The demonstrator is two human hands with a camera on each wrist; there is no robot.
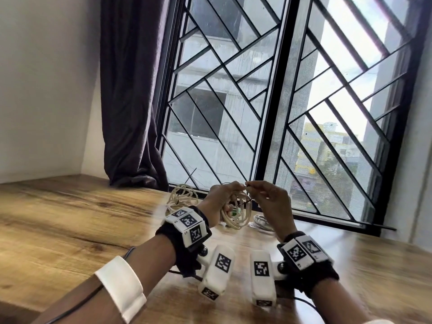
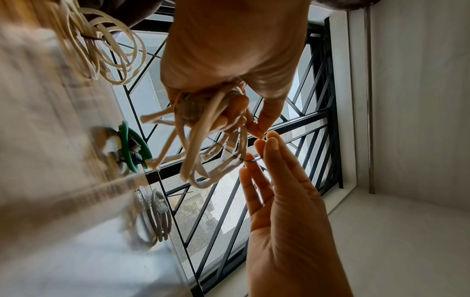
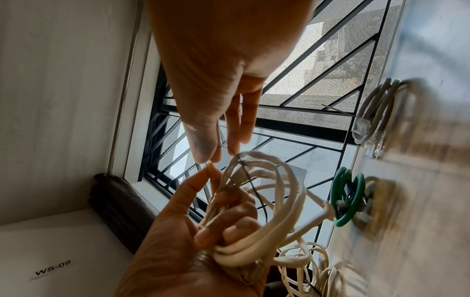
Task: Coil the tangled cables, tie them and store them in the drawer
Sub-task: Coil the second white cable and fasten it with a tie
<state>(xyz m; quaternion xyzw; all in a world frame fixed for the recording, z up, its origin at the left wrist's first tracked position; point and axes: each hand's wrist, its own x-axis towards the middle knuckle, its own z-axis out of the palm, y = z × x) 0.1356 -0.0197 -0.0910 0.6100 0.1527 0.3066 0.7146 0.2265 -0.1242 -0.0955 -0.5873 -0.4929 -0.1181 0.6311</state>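
The tying step is in hand: above the wooden table (image 1: 70,213), the left hand (image 1: 218,199) clenches a cream cable coil (image 3: 274,201) while the right hand (image 1: 271,202) pinches a thin dark tie (image 3: 250,182) looped round it (other coils lie on the table). Next, I judge, it must be cinched tight.

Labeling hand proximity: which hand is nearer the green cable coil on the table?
Left. The left hand, gripping the cream cable coil, hangs right over the green cable coil; the right hand, pinching the thin black tie, sits further right.
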